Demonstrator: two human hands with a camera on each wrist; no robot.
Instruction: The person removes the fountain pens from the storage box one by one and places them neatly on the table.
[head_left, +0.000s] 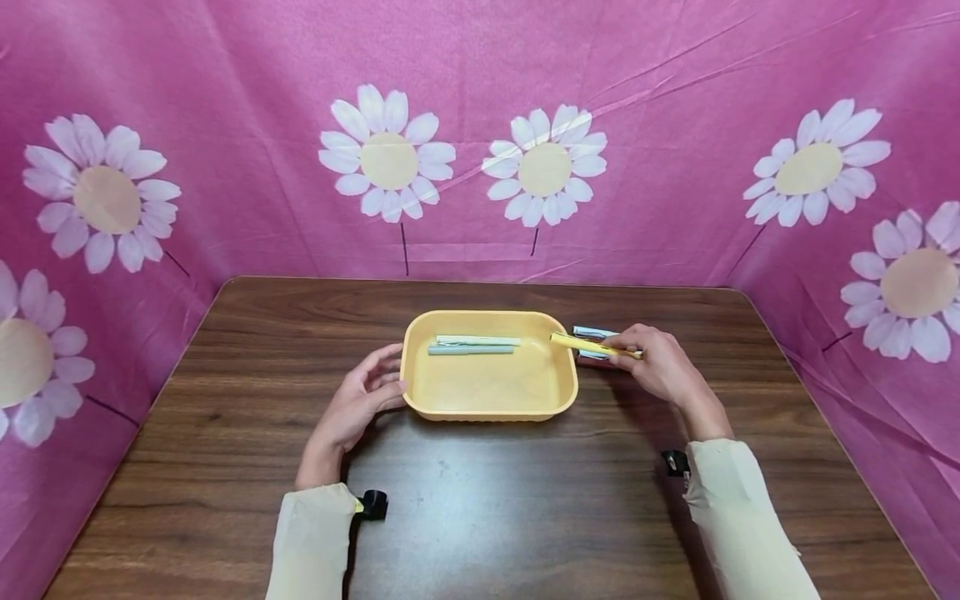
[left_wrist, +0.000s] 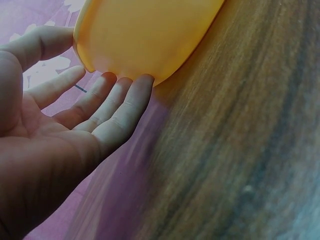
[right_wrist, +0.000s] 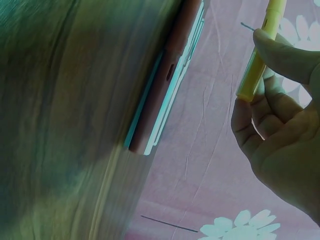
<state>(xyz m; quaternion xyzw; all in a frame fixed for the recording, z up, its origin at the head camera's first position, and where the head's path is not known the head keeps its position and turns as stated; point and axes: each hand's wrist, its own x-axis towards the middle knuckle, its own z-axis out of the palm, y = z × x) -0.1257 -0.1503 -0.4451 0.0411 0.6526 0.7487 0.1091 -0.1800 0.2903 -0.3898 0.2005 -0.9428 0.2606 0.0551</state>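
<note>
A yellow tray (head_left: 487, 414) stands on the table with two pens inside along its back: a pale green pen (head_left: 478, 340) and a grey-green pen (head_left: 471, 350). At its left end my left hand (head_left: 367, 398) touches the wall with relaxed fingers; in the left wrist view the thumb (left_wrist: 50, 42) meets the rim. My right hand (head_left: 660, 362) pinches a yellow pen (head_left: 581, 342) between thumb and fingers, its far end over the tray's right rim. Under that hand lie more pens, among them a white one (head_left: 592, 332) and a dark red one (right_wrist: 159, 107).
The brown wood-grain table (head_left: 510, 517) ends at the back against a pink cloth (head_left: 465, 50) with daisies, which also hangs along both sides. Small black devices sit at both wrists, the left one (head_left: 373, 505) and the right one (head_left: 675, 463).
</note>
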